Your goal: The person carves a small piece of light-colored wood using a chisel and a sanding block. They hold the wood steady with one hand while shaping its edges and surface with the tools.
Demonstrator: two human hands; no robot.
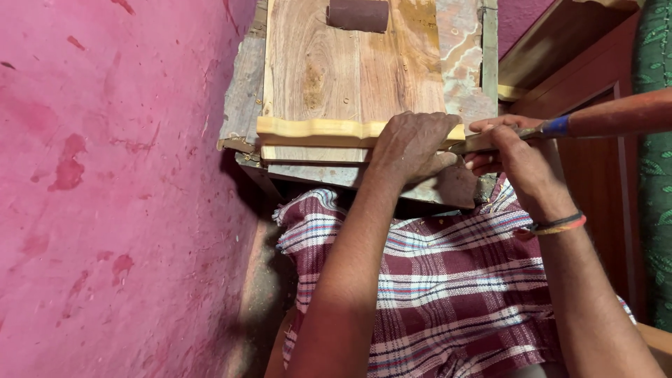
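Your left hand (413, 147) lies palm down, fingers curled over the right end of the yellow moulded wood strip (315, 129), pressing it against the near edge of the counter (245, 91). Your right hand (514, 157) is closed around a tool with a red-brown handle (616, 115), its tip meeting the strip just beside your left hand. The pink wall (105, 196) crowds the left side; a dark sanding roll (357, 14) rests at the counter's far end.
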